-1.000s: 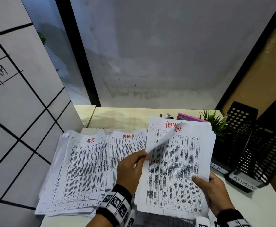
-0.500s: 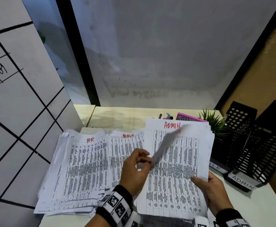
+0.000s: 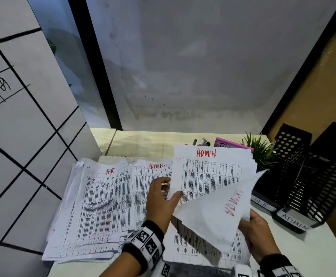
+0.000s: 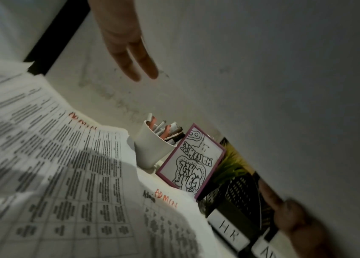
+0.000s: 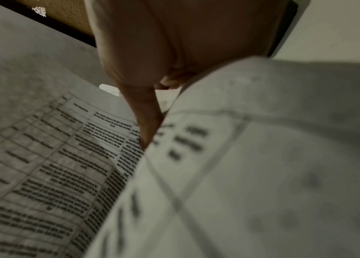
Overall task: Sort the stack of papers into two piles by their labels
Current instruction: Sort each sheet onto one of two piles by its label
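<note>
Top ADMIN sheet (image 3: 213, 214) now flipped over rightward, pinched by right hand (image 3: 257, 234); left hand (image 3: 161, 198) fingers relaxed, released it; next ADMIN page exposed beneath grip.

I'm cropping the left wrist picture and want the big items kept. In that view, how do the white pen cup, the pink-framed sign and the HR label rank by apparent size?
As they look in that view:
1. pink-framed sign
2. white pen cup
3. HR label

The sign and cup look close in size, so that order is unsure.

Head view looks down; wrist views close, sharing papers (image 3: 213, 176)
</note>
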`<act>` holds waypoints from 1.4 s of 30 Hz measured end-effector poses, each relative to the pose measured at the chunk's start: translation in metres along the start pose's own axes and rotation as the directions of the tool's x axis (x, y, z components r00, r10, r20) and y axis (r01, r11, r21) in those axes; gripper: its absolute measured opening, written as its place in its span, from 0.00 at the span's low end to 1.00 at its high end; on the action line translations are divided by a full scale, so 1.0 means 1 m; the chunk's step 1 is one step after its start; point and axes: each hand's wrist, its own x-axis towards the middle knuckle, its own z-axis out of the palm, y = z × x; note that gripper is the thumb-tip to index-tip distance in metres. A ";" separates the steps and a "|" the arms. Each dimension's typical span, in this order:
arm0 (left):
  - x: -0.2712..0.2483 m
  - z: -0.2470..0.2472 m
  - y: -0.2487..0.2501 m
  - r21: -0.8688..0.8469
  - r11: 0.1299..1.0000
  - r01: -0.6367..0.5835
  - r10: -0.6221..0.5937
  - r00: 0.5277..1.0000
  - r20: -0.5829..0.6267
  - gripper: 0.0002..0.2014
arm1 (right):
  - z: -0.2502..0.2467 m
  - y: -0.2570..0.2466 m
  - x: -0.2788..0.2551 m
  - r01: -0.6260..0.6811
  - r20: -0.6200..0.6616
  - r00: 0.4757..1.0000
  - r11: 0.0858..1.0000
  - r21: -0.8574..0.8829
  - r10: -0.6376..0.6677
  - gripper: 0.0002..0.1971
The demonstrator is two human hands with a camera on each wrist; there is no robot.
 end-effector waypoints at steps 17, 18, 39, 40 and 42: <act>-0.006 -0.003 -0.014 -0.020 0.900 -0.435 0.435 0.900 0.018 0.15 | 0.004 -0.003 -0.001 0.009 0.018 1.000 0.999 0.031 -0.010 0.27; -0.009 -0.004 -0.013 0.006 0.879 -0.478 0.477 0.878 0.033 0.14 | 0.004 -0.003 -0.001 0.014 0.019 1.000 1.000 0.015 -0.014 0.30; 0.017 -0.085 -0.033 -0.056 0.998 -0.034 0.017 0.961 -0.276 0.15 | -0.026 -0.009 0.011 0.069 -0.161 0.985 0.994 0.087 -0.054 0.35; 0.021 -0.091 -0.043 -0.013 1.000 0.005 -0.008 0.962 -0.275 0.14 | -0.029 -0.012 0.011 0.086 -0.160 0.985 0.992 0.088 -0.071 0.39; 0.026 -0.096 -0.062 0.040 0.996 0.085 -0.073 0.966 -0.247 0.16 | -0.030 -0.020 0.008 0.095 -0.171 0.983 0.987 0.133 -0.072 0.27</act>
